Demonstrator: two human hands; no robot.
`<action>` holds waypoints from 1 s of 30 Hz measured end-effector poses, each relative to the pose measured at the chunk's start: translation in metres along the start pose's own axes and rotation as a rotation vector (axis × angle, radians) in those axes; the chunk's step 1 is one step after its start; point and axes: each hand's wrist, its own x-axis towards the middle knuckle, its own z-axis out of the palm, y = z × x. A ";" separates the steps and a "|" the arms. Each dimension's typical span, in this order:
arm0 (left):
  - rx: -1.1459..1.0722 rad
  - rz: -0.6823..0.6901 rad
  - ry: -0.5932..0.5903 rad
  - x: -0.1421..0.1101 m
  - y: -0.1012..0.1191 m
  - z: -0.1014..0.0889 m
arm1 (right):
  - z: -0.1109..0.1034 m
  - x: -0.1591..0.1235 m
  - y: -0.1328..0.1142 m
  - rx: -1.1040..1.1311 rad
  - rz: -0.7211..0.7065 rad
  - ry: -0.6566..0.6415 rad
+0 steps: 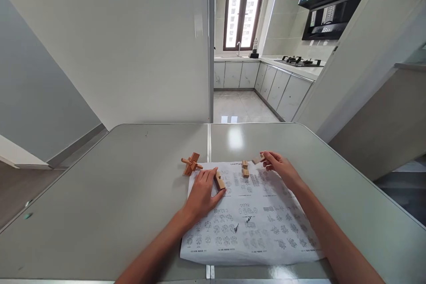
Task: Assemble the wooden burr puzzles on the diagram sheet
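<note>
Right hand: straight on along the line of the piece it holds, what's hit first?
Probably the small wooden blocks, just left of the tip of the wooden piece in the right hand. Height is unclear; it might pass over.

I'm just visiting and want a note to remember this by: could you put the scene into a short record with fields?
Left hand: the left hand grips a notched, light-brown wooden block between fingers and thumb
Right hand: the right hand pinches a slim, pale wooden piece
Between hands: small, tan, blocky wooden parts; one piece or two, unclear
Far left: a reddish-brown, cross-shaped wooden assembly
Under the work: a white paper sheet of printed diagrams, on a glossy grey table
</note>
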 end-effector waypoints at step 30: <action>-0.059 -0.031 0.007 0.006 0.006 0.005 | 0.098 -0.014 -0.020 -0.759 -0.283 -0.334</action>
